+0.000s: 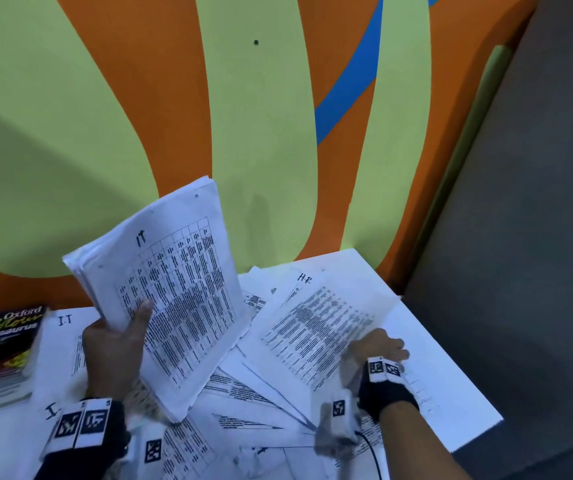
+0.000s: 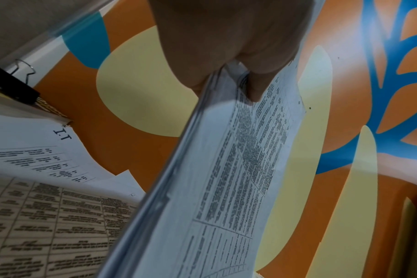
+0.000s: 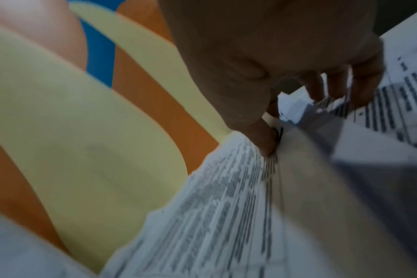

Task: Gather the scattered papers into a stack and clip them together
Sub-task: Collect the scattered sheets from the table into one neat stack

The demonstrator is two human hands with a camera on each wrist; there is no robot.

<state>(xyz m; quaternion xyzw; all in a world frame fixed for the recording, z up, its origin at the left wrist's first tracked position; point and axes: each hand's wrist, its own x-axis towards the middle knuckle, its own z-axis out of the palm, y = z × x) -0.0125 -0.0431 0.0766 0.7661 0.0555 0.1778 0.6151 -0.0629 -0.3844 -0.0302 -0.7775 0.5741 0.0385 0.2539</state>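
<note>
Head view: left hand point(image 1: 113, 348) holds a thick stack of papers point(image 1: 171, 289) lifted off the bench point(image 1: 451, 393) and tilted, thumb across the printed top sheet marked "IT", the other fingers hidden behind the stack; right hand point(image 1: 377, 348) rests on a sheet marked "H.R" point(image 1: 316, 327), fingers bent down at its right edge; loose sheets point(image 1: 261, 403) lie fanned and overlapping on the bench between and below the two hands; a thesaurus point(image 1: 4, 344) lies at the left edge of the bench, on other books; both wrists wear black straps with square printed markers; behind the bench stands a wall point(image 1: 261, 116) painted orange, pale green and blue.

Left wrist view: left hand point(image 2: 229, 43) clamps the stack point(image 2: 221, 178) at its near edge, thumb on the printed face and the other fingers on the back; the sheet edges run toward the camera; a black binder clip point(image 2: 10, 82) with wire handles sits at far left on the books; printed sheets point(image 2: 48, 216) lie below.

Right wrist view: blurred; right hand point(image 3: 274, 65) pinches a few sheets point(image 3: 226, 206), thumb pressed on top and the curled fingers point(image 3: 367, 88) tucked under the lifted edge; further printed paper lies to the right.
</note>
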